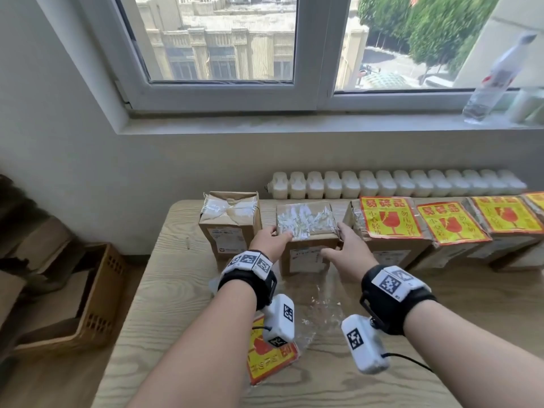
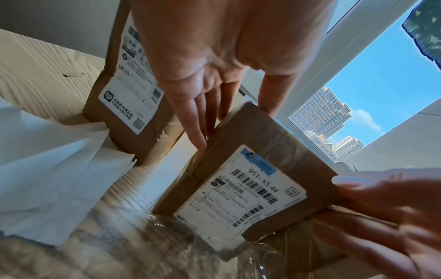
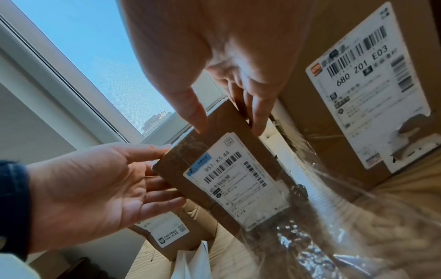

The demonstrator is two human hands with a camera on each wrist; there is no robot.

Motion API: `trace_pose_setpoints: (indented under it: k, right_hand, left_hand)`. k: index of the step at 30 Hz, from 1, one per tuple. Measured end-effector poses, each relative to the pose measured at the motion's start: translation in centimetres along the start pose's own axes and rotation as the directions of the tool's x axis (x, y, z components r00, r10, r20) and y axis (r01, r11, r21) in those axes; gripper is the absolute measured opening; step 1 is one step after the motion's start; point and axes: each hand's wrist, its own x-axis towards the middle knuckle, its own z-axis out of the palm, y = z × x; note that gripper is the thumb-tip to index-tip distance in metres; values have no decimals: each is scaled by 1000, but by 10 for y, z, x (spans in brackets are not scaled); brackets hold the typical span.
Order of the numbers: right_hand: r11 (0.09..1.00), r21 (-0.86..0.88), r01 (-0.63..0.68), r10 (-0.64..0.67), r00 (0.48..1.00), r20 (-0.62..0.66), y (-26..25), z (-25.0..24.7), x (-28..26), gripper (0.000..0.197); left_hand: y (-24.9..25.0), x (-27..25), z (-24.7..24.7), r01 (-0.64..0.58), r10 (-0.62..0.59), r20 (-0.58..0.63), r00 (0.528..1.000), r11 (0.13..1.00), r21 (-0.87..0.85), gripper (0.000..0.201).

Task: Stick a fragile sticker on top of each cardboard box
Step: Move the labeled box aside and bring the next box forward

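Your left hand (image 1: 269,241) and right hand (image 1: 344,250) flank the middle cardboard box (image 1: 306,231), fingers straight against its sides; real grip or just touch, hard to tell. Stickered boxes (image 1: 391,222) sit right; loose fragile sticker (image 1: 269,356) lies near on the desk (image 1: 176,290).

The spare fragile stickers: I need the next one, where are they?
Head view: the stickers lie on the table's near edge, partly under the left forearm, beside crumpled clear film.
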Motion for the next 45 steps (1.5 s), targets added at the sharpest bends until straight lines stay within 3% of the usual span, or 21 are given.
trace_pose_setpoints:
  k: [8,13,16,19,21,24,29,35,45]
  right_hand:
    - [968,109,225,-218,973,-71,-23,-26,-12,55]
    - [927,175,332,-302,937,-176,-33,-46,-27,49]
    - [903,205,378,-336,917,-214,-38,-62,-39,50]
    - [868,246,431,-376,895,-239,-34,-75,-50,50]
    - [876,259,407,-346,904,-251,-27,-84,-60,61]
    - [898,264,353,-285,922,-264,-9,-98,-76,58]
    - [940,195,280,-214,929,-303,38,-115,-92,51]
    - [983,130,129,-84,949,-304,97,-148,-104,30]
    - [976,199,-88,155,923,-351,186,-184,-103,30]
  left_hand:
    - [30,-34,-25,-180,159,-210,965,980,-86,58]
    - [52,-74,-29,-261,198,-417,887,960,-99,41]
    - [60,-97,-28,-306,209,-542,814,947,-94,51]
    - [64,-119,-22,-328,212,-585,783,939,-99,59]
    - [62,-130,-14,-316,221,-570,791,946,-72,64]
    - [57,-147,4,-286,240,-519,820,958,-8,63]
    - [54,-168,50,-217,257,-391,884,965,146,42]
    - [58,-166,110,-200,210,-233,950,978,66,42]
    - [64,-148,202,-148,146,44,988,988,47,23]
